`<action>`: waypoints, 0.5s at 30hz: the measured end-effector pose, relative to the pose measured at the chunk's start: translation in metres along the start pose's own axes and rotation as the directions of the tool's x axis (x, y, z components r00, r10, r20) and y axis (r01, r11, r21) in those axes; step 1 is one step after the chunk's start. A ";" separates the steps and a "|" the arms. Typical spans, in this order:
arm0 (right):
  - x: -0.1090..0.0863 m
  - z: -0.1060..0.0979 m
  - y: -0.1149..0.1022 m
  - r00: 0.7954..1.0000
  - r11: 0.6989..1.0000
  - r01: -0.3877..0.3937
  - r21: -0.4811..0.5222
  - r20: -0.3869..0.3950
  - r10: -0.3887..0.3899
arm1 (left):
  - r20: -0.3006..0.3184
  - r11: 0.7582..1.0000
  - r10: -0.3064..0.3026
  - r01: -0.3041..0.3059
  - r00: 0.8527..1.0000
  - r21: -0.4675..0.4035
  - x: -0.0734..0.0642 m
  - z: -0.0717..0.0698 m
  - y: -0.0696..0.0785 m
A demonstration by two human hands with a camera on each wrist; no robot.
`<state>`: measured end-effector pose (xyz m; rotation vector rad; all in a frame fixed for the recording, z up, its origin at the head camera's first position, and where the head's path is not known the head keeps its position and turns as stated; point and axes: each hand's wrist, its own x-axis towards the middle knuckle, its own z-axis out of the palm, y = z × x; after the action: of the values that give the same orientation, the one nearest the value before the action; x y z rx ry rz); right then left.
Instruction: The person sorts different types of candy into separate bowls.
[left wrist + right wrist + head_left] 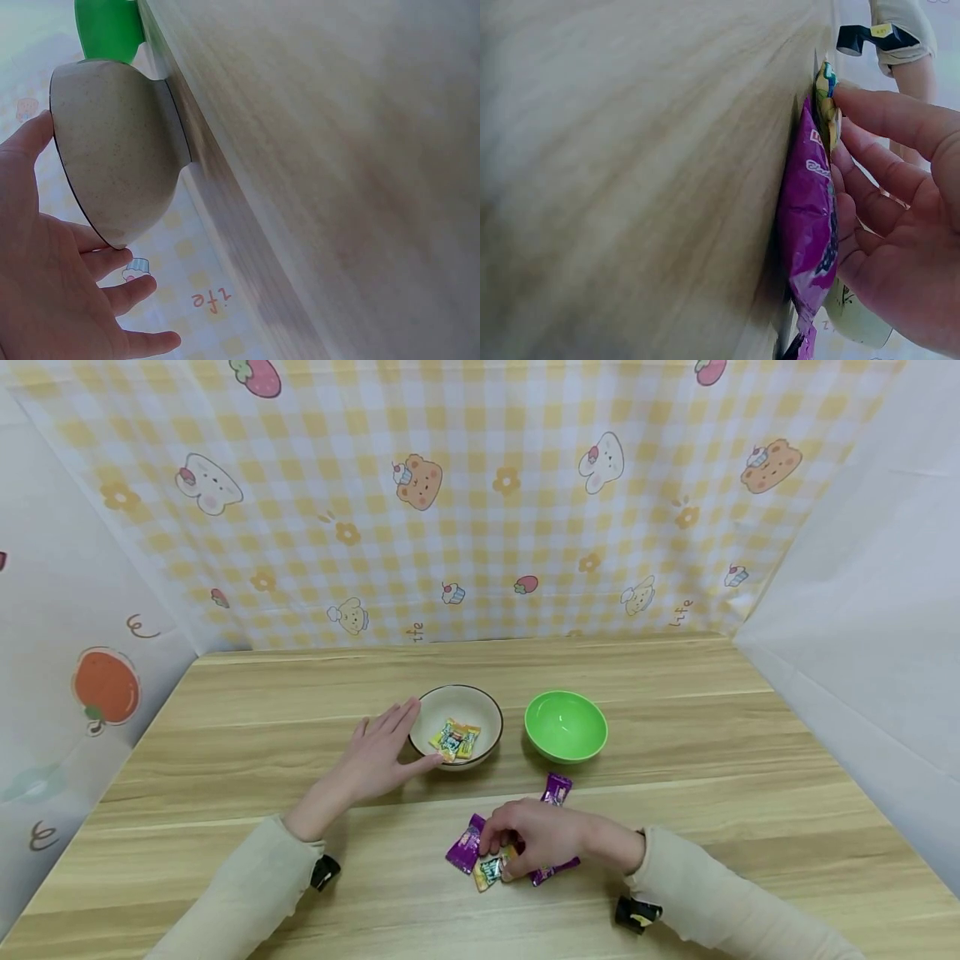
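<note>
My left hand point(378, 756) rests at the left side of a cream bowl point(489, 717) with a dark rim. Its fingers are spread and fairly straight, fingertips and thumb at the rim. Several yellow wrapped candies point(452, 739) lie inside that bowl. Lower on the table, my right hand point(551, 833) reaches down with curled fingers and pinches a yellow wrapped candy point(489, 872) between thumb and fingers. A purple wrapped candy point(467, 847) lies just left of it. More purple candies point(557, 787) lie around and partly under the right hand. One large purple wrapper point(810, 202) fills the right wrist view's middle.
A bright green bowl point(566, 727) stands right of the cream bowl, with no candy visible in it. The wooden table point(697, 718) ends at a yellow checked cloth point(480, 527) at the back. White cloths hang at both sides.
</note>
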<state>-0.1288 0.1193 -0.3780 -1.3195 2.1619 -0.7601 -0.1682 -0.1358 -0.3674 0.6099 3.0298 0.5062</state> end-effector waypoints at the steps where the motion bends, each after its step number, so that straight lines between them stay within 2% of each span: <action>1: 0.000 0.000 0.000 1.000 1.000 0.006 -0.013 -0.002 -0.006 | -0.001 1.000 -0.001 0.001 1.000 -0.001 0.000 0.000 0.000; 10: -0.001 0.002 0.001 0.999 0.995 0.047 -0.093 -0.009 -0.048 | -0.005 1.000 0.000 0.000 1.000 -0.008 -0.001 0.000 0.001; 15: 0.000 0.002 0.002 0.999 0.995 0.045 -0.084 -0.012 -0.047 | -0.005 1.000 -0.001 0.001 1.000 -0.007 -0.001 -0.001 0.001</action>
<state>-0.1283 0.1198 -0.3809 -1.4143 2.2024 -0.7056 -0.1673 -0.1352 -0.3666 0.6083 3.0312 0.5196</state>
